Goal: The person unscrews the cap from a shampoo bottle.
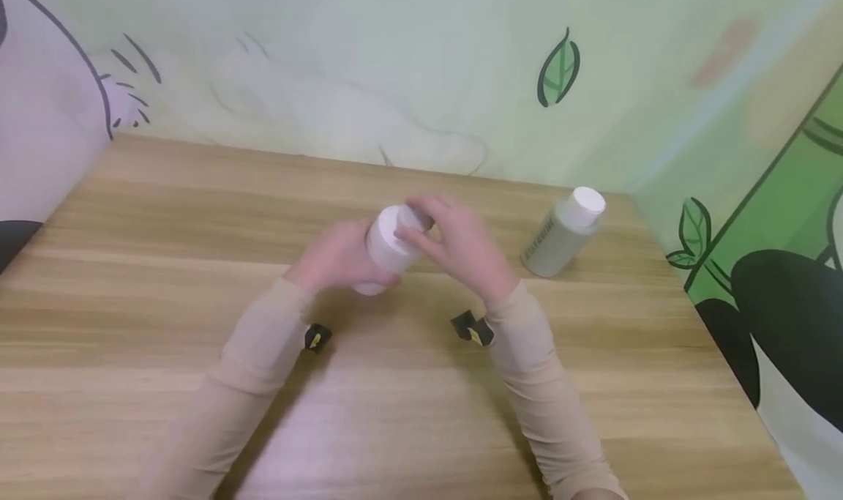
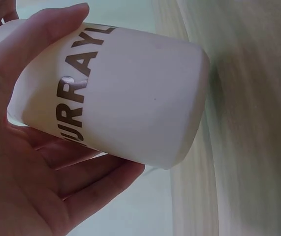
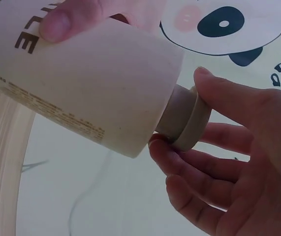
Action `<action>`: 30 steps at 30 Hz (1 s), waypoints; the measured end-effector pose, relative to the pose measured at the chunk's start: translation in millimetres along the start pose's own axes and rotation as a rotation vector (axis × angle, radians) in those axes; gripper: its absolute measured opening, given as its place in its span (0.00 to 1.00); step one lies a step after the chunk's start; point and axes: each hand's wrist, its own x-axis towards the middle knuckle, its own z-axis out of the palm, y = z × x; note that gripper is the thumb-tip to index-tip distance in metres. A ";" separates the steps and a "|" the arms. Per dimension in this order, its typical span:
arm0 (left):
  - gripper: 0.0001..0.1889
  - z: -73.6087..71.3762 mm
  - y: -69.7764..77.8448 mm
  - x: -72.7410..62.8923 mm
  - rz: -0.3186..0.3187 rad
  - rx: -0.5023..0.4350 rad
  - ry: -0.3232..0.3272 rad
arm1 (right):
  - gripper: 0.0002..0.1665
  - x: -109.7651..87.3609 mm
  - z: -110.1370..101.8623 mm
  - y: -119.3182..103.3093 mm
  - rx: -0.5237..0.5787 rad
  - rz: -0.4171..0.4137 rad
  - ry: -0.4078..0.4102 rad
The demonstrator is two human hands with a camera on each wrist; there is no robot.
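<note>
Tilted above the table is a white bottle [image 1: 390, 245] with large brown letters on its side. My left hand [image 1: 339, 255] grips it round the body, thumb across the lettering in the left wrist view. My right hand [image 1: 464, 244] is at the bottle's upper end. There the thumb and fingers pinch the short round cap [image 3: 192, 123], as the right wrist view shows. The cap's narrower part meets the bottle's shoulder; whether it is loose I cannot tell. The bottle's base [image 2: 192, 105] points away from the hands, above the wood.
Right of my hands, a grey-green bottle [image 1: 556, 240] with a white cap leans in the view on the wooden table [image 1: 197, 207]. A painted wall [image 1: 329, 68] runs along the table's back and right side. Small black and yellow pieces [image 1: 472, 329] show beside my wrists.
</note>
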 end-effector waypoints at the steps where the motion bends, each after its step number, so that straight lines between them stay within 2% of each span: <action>1: 0.36 -0.7 0.4 0.4 -0.002 -0.006 -0.001 | 0.26 0.3 -1.1 0.1 -0.007 -0.013 0.000; 6: 0.37 -3.1 2.0 2.2 -0.006 0.006 -0.004 | 0.26 0.2 -5.1 1.0 -0.047 -0.080 0.024; 16: 0.41 -2.3 -0.2 1.6 0.015 0.021 -0.028 | 0.23 -1.9 -2.8 5.2 -0.011 -0.186 0.058; 23: 0.41 -6.3 -1.4 1.2 0.038 0.007 -0.066 | 0.23 -3.8 -10.6 9.7 0.032 -0.311 -0.017; 27: 0.41 -6.9 -0.7 1.1 0.030 0.018 -0.071 | 0.24 -4.7 -15.1 12.1 0.057 -0.327 -0.069; 30: 0.40 -6.5 0.2 0.9 0.028 0.039 -0.077 | 0.25 -6.4 -17.0 12.0 0.075 -0.303 -0.081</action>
